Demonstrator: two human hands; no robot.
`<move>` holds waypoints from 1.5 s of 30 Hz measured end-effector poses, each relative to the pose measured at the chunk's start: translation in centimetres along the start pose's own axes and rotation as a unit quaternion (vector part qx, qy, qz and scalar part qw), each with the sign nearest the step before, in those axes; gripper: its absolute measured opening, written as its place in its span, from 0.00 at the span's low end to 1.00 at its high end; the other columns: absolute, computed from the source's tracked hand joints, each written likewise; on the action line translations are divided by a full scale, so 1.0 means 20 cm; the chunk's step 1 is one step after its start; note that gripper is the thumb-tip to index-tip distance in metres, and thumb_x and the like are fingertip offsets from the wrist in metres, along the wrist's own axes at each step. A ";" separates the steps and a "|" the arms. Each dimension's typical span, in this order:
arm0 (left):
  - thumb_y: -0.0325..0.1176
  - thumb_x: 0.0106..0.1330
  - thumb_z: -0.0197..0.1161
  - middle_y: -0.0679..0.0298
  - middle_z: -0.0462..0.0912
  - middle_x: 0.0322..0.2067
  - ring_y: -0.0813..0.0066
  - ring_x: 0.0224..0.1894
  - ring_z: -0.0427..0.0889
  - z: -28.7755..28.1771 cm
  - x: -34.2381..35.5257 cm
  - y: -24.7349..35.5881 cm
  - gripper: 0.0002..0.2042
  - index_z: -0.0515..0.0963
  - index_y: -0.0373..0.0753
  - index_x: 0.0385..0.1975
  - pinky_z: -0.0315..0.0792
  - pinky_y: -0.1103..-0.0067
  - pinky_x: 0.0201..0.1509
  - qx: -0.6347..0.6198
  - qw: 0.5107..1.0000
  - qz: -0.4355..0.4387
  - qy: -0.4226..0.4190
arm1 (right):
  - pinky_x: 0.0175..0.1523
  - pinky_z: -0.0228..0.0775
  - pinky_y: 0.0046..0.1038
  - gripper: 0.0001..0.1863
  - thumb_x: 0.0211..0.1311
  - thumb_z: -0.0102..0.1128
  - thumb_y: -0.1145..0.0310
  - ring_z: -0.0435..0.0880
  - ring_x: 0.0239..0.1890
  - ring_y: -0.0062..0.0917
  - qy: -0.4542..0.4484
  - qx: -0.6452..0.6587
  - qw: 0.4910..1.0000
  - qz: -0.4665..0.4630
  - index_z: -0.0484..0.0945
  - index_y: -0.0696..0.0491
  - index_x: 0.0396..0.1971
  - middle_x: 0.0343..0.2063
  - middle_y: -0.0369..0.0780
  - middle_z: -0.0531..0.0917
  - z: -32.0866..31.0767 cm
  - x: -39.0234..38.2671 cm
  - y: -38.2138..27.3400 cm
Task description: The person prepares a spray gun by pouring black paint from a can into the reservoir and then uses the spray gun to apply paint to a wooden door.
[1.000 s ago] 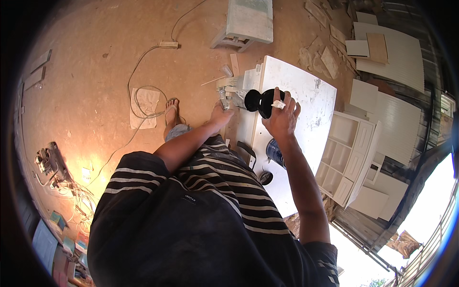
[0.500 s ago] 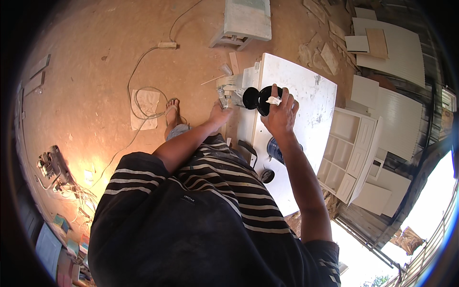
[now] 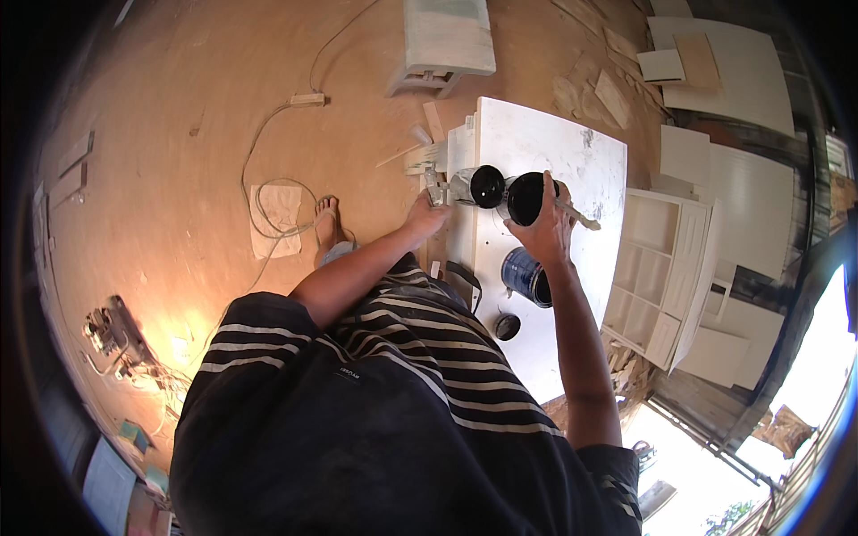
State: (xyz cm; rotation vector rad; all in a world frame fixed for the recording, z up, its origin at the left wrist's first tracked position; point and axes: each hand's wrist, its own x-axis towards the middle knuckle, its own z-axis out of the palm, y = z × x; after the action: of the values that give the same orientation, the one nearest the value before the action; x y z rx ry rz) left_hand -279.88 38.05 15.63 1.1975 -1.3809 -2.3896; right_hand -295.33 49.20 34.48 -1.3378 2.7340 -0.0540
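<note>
My left hand (image 3: 429,214) is closed around the metal body of what looks like a spray gun (image 3: 436,191). Its cup (image 3: 466,186) shows dark inside and sits at the white table's left edge. Over the table, my right hand (image 3: 550,228) grips a can (image 3: 529,201) with a black interior, close to the cup's right side. A pale, paint-smeared stick (image 3: 579,213) juts out to the right by the right-hand fingers. Nearer me on the table stand a blue-labelled can (image 3: 524,275) and a small round black-filled container (image 3: 507,326).
The white table (image 3: 536,357) has a dark curved strap (image 3: 464,277) at its near left edge. A whitish stool (image 3: 447,40) stands beyond it. White shelving (image 3: 648,268) and panels lean at right. A cable (image 3: 246,170) loops over the floor at left, near my foot (image 3: 327,214).
My right hand has drawn the can right and down, away from the cup, and its mouth now faces up more. The stick shows at greater length. My left hand has shifted slightly right.
</note>
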 end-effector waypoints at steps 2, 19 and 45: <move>0.33 0.56 0.60 0.67 0.75 0.27 0.80 0.25 0.71 0.04 -0.03 0.10 0.15 0.70 0.40 0.43 0.67 0.79 0.25 0.014 0.999 -0.019 -0.022 | 0.63 0.56 0.55 0.62 0.35 0.80 0.57 0.65 0.61 0.52 0.019 0.051 0.998 0.021 0.50 0.51 0.70 0.59 0.56 0.63 0.04 -0.03 0.10; 0.28 0.60 0.60 0.67 0.79 0.39 0.71 0.39 0.80 -0.01 -0.22 0.28 0.14 0.74 0.42 0.46 0.70 0.76 0.43 -0.012 0.993 -0.050 -0.106 | 0.72 0.48 0.44 0.32 0.47 0.72 0.62 0.52 0.72 0.50 -0.109 0.300 0.938 0.139 0.77 0.41 0.58 0.67 0.56 0.61 -0.23 -0.58 0.29; 0.27 0.58 0.61 0.66 0.78 0.44 0.77 0.43 0.79 0.00 -0.56 0.25 0.22 0.69 0.41 0.54 0.75 0.79 0.43 0.175 0.866 -0.225 -0.410 | 0.60 0.67 0.41 0.43 0.35 0.81 0.70 0.73 0.58 0.43 0.559 0.236 0.744 0.281 0.64 0.53 0.54 0.55 0.50 0.73 0.05 -1.00 -0.75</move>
State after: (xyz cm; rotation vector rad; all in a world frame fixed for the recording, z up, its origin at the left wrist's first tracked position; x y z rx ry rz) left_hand -273.63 40.36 25.94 0.5646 -2.0030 -3.3184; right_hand -271.26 55.84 36.14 -0.2195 3.3711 -1.8911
